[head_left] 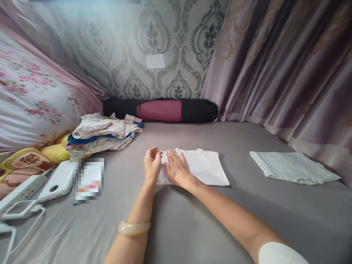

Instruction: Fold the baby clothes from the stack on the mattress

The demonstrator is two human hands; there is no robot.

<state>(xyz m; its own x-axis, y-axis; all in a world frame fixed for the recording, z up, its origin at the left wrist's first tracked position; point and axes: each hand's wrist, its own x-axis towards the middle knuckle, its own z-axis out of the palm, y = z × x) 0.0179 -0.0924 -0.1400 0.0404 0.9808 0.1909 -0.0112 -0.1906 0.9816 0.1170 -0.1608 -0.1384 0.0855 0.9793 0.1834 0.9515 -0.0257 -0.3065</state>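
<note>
A white folded garment (207, 167) lies flat on the grey bed sheet in the middle of the view. My right hand (177, 168) rests palm down on its left part, fingers stretched out and a little spread. At the garment's left edge is my left hand (152, 165), held on its side with loosely bent fingers and the thumb apart. Nothing shows between those fingers; whether they touch the edge is hard to see. A pale bangle (134, 228) circles my left forearm.
To the right lies a folded pale green cloth (294, 167). A heap of clothes (106, 134) sits back left, near a yellow plush (56, 150). A white power bank (59, 179), a power strip (23, 192) and cables are at the left. A black and maroon roll (159, 110) lies along the wall.
</note>
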